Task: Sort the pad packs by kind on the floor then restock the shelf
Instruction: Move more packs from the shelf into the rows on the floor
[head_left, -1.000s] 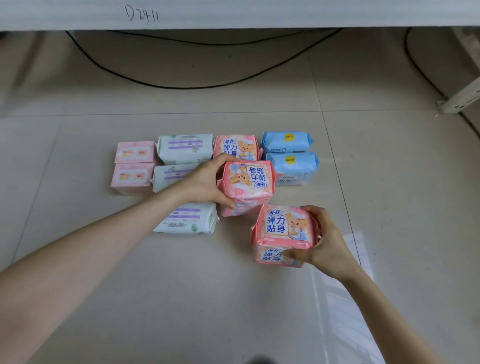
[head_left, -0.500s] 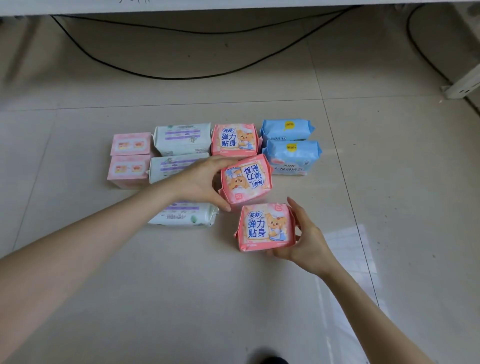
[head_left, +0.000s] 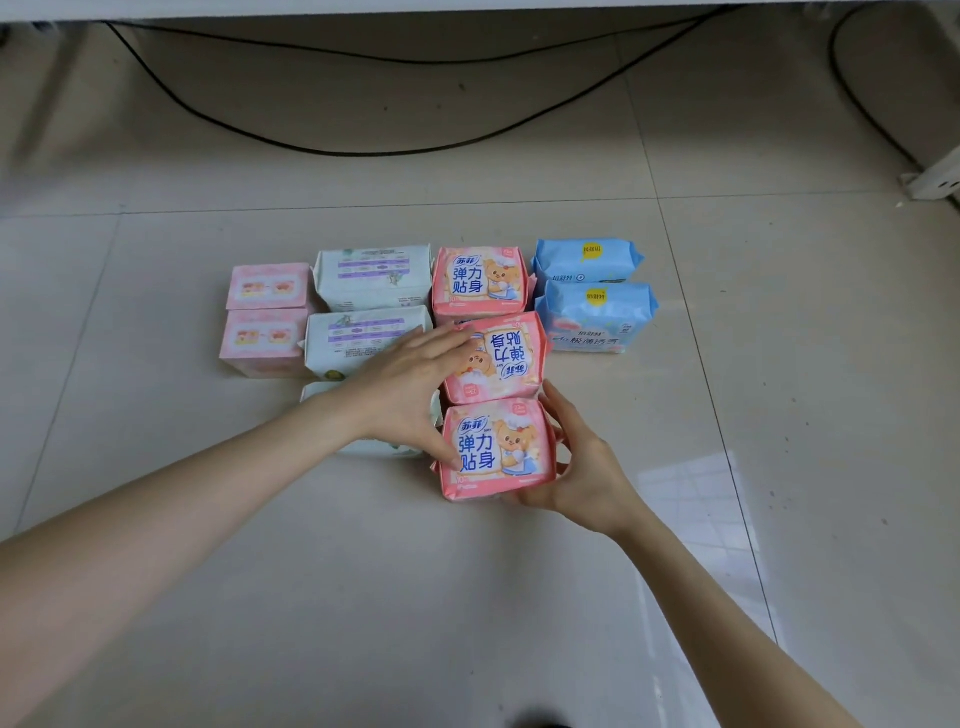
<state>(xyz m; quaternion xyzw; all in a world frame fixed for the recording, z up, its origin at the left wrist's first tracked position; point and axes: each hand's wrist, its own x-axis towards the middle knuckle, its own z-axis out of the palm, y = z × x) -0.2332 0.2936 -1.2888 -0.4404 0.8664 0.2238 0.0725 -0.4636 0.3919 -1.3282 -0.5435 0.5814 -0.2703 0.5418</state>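
Note:
Pad packs lie in columns on the tiled floor. Two pale pink packs (head_left: 266, 287) are at the left, then white packs with purple print (head_left: 374, 274). Three pink bear packs form a column: far (head_left: 480, 280), middle (head_left: 501, 358) and near (head_left: 493, 449). Two blue packs (head_left: 597, 317) are at the right. My left hand (head_left: 410, 387) lies with straight fingers on the middle bear pack, its thumb touching the near pack's left edge; it hides most of a third white pack (head_left: 387, 449). My right hand (head_left: 571, 460) cups the near bear pack's right side, thumb under its near edge.
A white shelf edge (head_left: 467, 6) runs along the top of the view. Black cables (head_left: 395, 151) trail on the floor behind the packs. A white bracket (head_left: 935, 179) stands at the far right. Bare tiles lie in front of the packs and to their right.
My right hand brought the near bear pack down and left onto the floor, in line below the middle one. My left hand set the middle pack flat and straightened its fingers.

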